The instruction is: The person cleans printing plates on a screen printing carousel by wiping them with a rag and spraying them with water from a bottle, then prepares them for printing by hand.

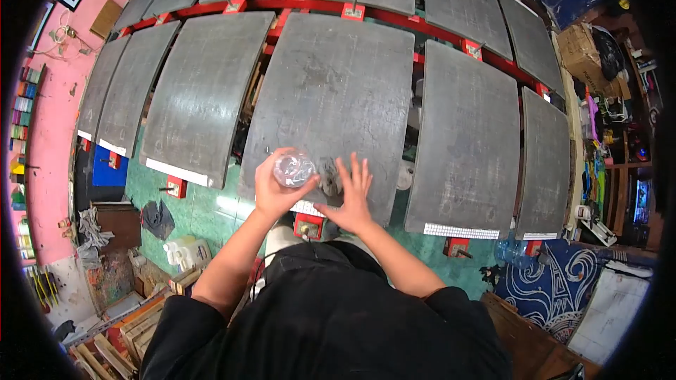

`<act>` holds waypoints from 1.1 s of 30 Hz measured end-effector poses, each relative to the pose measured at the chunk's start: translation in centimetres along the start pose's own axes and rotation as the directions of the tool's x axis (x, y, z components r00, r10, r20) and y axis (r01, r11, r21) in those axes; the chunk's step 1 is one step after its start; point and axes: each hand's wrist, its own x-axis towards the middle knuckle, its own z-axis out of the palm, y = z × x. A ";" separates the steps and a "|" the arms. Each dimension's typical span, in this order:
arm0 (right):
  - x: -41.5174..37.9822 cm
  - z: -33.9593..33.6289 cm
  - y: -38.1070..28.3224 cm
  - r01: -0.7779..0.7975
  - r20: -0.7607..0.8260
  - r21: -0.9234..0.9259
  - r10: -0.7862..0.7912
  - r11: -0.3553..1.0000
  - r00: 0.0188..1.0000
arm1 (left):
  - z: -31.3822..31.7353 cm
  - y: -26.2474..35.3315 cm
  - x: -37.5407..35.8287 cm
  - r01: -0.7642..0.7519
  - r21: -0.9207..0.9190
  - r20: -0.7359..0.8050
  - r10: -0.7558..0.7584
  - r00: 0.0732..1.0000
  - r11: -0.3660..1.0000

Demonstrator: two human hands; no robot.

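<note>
My left hand (273, 186) is wrapped round a clear plastic bottle (294, 169), whose round end faces up toward me. It is over the near edge of the middle grey board (338, 84). Beside the bottle, my right hand (352, 200) is spread with its fingers apart, low over the same board and holding nothing. A crumpled dark grey rag (329, 177) lies on the board between the two hands. Dark, wet-looking marks show on the board's surface farther back. White gridded tape (307, 207) runs along its front edge, above a red clamp block (308, 226).
More grey boards (465, 134) stand in rows on both sides and behind, carried on a red metal frame (204, 9). White jugs (186, 252) and a dark cloth (158, 219) are on the green floor at left. Cardboard boxes (581, 53) and shelves line the right.
</note>
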 end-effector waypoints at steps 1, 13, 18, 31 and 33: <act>0.1 -1.8 -1.6 0.028 -0.114 -0.008 -0.029 1.000 0.993 | 0.9 0.7 -0.7 -0.031 0.038 -0.004 0.031 0.999 0.999; -2.3 -8.3 0.7 -0.040 0.004 0.608 0.048 0.793 0.999 | 7.7 7.9 -1.9 -0.013 0.069 0.346 -0.012 0.938 0.998; -1.0 -9.9 2.4 -0.087 -0.242 0.263 0.153 0.961 0.958 | 3.8 3.5 -3.7 0.129 0.086 0.365 -0.152 0.918 0.988; 3.5 -11.3 4.8 -0.231 -0.150 -0.164 0.207 0.959 0.967 | -3.0 -7.7 -18.5 0.406 0.213 -0.060 -0.403 0.913 0.889; 4.0 -11.2 5.3 -0.270 -0.155 -0.183 0.243 0.945 0.957 | -4.5 -10.4 -22.2 0.548 0.192 -0.117 -0.536 0.836 0.814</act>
